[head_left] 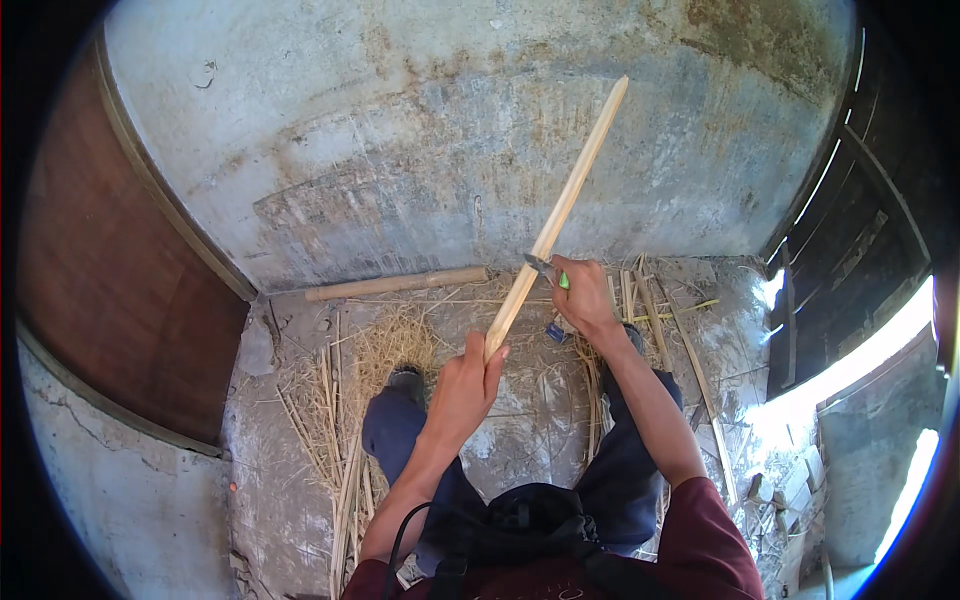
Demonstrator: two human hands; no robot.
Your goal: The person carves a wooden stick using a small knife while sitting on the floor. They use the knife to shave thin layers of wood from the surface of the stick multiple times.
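My left hand (464,388) is closed around the lower end of a long pale wooden stick (582,172), which slants up and to the right with a tapered far tip. In my right hand (586,297) is a small knife (540,265) with a green handle, most of it covered by the fingers. Its grey blade lies across the stick, touching it a little above my left hand. Heaps of thin pale shavings (395,343) lie on the floor beside my left foot.
A thick round pole (398,284) lies along the foot of the stained wall (420,150). Long strips (700,385) are scattered on the floor at right, and more strips (347,490) at left. A small blue object (556,331) sits between my feet. Dark boards (850,230) stand at right.
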